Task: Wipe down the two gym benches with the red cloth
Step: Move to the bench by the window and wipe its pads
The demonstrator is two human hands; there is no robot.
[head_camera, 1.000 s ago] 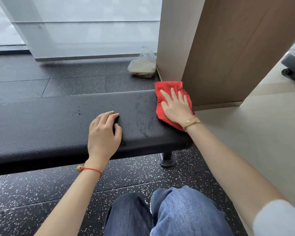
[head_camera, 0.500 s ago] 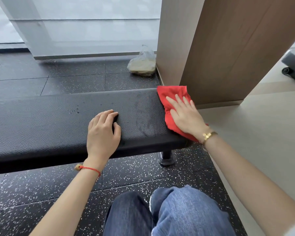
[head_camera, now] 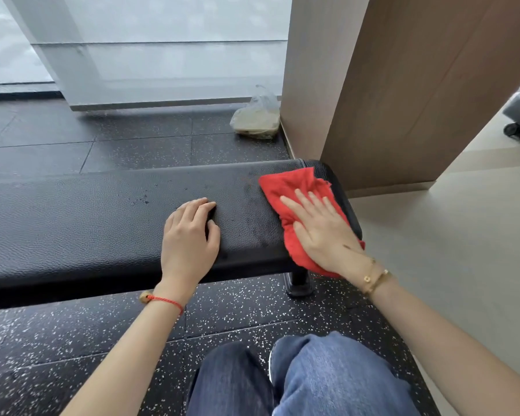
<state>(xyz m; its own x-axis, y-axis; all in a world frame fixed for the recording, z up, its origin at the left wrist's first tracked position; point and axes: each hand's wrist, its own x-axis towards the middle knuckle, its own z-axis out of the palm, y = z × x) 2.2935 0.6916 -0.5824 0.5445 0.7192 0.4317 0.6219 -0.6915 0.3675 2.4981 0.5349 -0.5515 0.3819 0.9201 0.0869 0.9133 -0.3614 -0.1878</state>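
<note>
red cloth point(head_camera: 294, 190) pressed under flat right hand point(head_camera: 321, 232) on bench point(head_camera: 72, 217); left hand point(head_camera: 189, 238) rests relaxed.

pebbled matt black leatherette bench point(head_camera: 102, 223), fuzzy red cloth point(head_camera: 294, 187), speckled rubber floor point(head_camera: 72, 340), wood-grain pillar point(head_camera: 418, 85).

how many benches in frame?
1. The black bench runs across the middle, the right hand pressing the red cloth on its right end. The second one is out of view.
</note>
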